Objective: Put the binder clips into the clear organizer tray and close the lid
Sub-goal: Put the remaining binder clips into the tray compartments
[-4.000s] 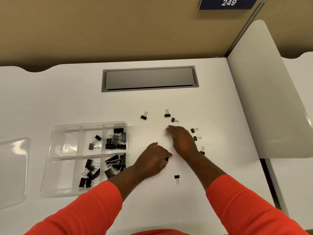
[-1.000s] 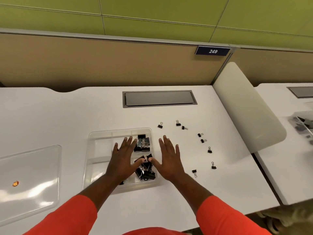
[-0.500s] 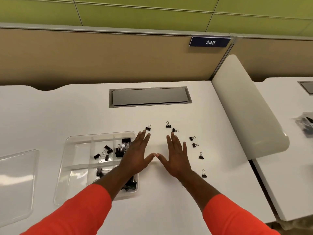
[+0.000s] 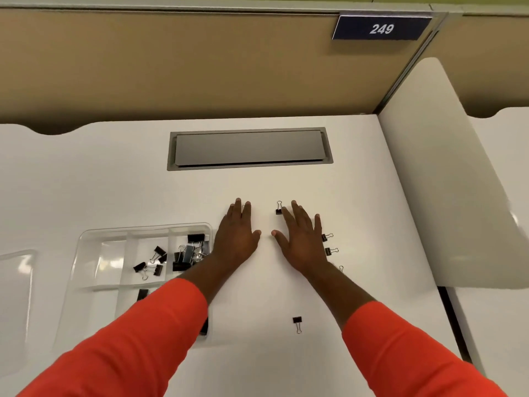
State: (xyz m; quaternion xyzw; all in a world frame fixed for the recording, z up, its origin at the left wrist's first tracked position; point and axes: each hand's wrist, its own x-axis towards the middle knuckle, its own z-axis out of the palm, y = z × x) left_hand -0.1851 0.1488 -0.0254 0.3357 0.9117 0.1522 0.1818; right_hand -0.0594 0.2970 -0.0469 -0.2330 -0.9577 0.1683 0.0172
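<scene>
The clear organizer tray point(image 4: 94, 247) lies on the white desk at the left, with several black binder clips point(image 4: 187, 253) in its compartments; my left sleeve hides its near right part. My left hand point(image 4: 236, 239) lies flat and open on the desk just right of the tray. My right hand point(image 4: 302, 236) is flat and open beside it. Loose clips lie on the desk: one point(image 4: 279, 209) at my right fingertips, two point(image 4: 327, 243) by the hand's right edge, one point(image 4: 297, 322) nearer me. The clear lid point(image 4: 15, 285) lies at the far left.
A grey cable hatch point(image 4: 249, 149) is set into the desk behind my hands. A white rounded divider panel point(image 4: 446, 181) bounds the desk on the right, and a tan partition wall with a sign reading 249 point(image 4: 382, 28) stands behind.
Both hands moved from over the tray to the right and forward onto the desk among the loose clips, staying flat and holding nothing. The view tilted down.
</scene>
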